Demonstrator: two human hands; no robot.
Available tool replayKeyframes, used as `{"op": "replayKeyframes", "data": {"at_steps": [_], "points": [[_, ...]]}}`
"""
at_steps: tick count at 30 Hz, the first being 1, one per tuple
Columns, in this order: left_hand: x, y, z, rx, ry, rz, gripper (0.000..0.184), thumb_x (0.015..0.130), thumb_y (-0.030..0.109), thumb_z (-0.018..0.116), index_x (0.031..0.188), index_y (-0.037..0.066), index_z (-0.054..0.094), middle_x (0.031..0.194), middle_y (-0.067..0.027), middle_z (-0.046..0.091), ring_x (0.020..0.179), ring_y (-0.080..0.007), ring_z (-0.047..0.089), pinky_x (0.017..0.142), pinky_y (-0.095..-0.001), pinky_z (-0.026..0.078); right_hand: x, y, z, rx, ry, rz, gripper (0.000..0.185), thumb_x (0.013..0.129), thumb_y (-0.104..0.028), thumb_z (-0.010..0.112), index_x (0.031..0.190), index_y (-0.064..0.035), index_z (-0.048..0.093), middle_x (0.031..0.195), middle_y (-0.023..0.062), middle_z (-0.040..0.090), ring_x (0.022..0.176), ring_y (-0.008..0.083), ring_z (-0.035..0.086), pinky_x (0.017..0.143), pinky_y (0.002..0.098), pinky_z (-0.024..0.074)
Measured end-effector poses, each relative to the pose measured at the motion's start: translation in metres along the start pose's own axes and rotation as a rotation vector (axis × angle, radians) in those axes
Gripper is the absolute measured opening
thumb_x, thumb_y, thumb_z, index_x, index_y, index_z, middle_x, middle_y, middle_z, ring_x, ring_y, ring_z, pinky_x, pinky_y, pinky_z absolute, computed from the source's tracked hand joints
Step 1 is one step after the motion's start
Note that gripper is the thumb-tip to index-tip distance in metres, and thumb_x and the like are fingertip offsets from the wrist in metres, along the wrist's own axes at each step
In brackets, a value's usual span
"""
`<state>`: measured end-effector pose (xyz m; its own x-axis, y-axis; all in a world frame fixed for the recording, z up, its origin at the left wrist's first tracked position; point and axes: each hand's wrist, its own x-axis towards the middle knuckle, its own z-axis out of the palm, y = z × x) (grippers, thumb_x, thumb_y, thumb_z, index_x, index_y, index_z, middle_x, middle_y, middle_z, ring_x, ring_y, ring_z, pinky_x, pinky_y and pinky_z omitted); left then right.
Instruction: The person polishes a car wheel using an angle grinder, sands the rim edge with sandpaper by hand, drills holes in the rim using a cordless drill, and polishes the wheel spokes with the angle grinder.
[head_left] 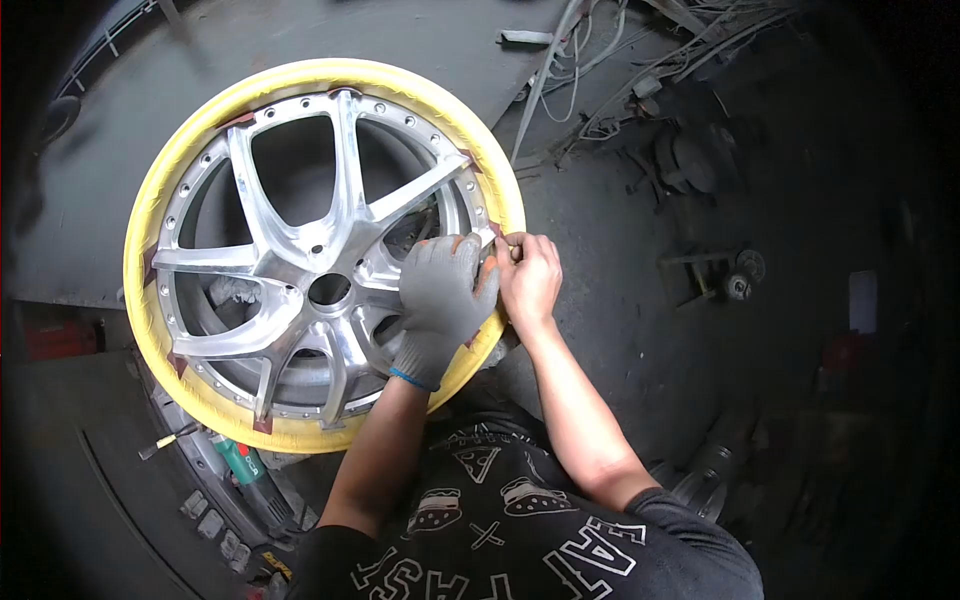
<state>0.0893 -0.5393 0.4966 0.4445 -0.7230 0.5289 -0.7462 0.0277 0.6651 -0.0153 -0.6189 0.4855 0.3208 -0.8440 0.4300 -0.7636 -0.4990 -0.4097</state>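
Note:
A bare-metal alloy wheel (345, 215) with several spokes lies face up in front of me, its outer lip wrapped in wrinkled yellow masking tape (145, 215). Small brown-red patches sit at the spoke ends, one (497, 231) close to my fingers. My left hand (438, 285), in a grey glove with a blue cuff, lies over the right-hand spoke with its fingers curled toward the rim; what they hold is hidden. At the taped edge just beside it, my bare right hand (531, 278) has its fingers pinched together on something too small to name.
A grey surface (60, 240) extends behind and left of the wheel. Below left lie a green power tool (240, 462) and a brush-like tool (165, 442). Loose cables (590, 75) hang at the upper right. Machine parts (735, 280) stand on the dark floor (620, 350).

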Motion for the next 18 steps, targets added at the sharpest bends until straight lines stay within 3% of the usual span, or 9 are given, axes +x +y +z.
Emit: {"op": "replayKeyframes", "data": {"at_steps": [5, 7, 18], "points": [[0.0006, 0.001, -0.0004, 0.034, -0.035, -0.018, 0.023, 0.076, 0.018, 0.067, 0.095, 0.004, 0.064, 0.087, -0.0128, 0.064, 0.081, -0.0341, 0.059, 0.072, -0.0437, 0.046, -0.0005, 0.0026, 0.0056, 0.074, -0.011, 0.073, 0.011, 0.078, -0.015, 0.069, 0.078, -0.0053, 0.064, 0.072, 0.0104, 0.057, 0.072, 0.0298, 0.058, 0.066, 0.0416, 0.0463], [0.001, 0.0006, -0.0007, 0.036, -0.054, -0.014, 0.023, 0.076, 0.017, 0.067, 0.094, 0.004, 0.064, 0.087, -0.0128, 0.064, 0.081, -0.0341, 0.06, 0.072, -0.0436, 0.047, -0.0003, 0.0033, 0.0073, 0.085, 0.042, 0.04, 0.012, 0.077, -0.013, 0.071, 0.076, -0.0028, 0.064, 0.067, 0.0091, 0.055, 0.064, 0.0277, 0.055, 0.063, 0.0398, 0.045], [0.0018, -0.0007, -0.0021, 0.017, -0.043, -0.005, 0.022, 0.075, 0.016, 0.067, 0.093, 0.004, 0.064, 0.085, -0.0117, 0.062, 0.079, -0.0334, 0.059, 0.071, -0.0424, 0.047, -0.0033, 0.005, 0.0058, 0.095, 0.059, -0.089, 0.008, 0.08, -0.012, 0.067, 0.082, -0.0047, 0.064, 0.074, 0.0105, 0.059, 0.073, 0.0302, 0.057, 0.068, 0.0407, 0.0461]]}}
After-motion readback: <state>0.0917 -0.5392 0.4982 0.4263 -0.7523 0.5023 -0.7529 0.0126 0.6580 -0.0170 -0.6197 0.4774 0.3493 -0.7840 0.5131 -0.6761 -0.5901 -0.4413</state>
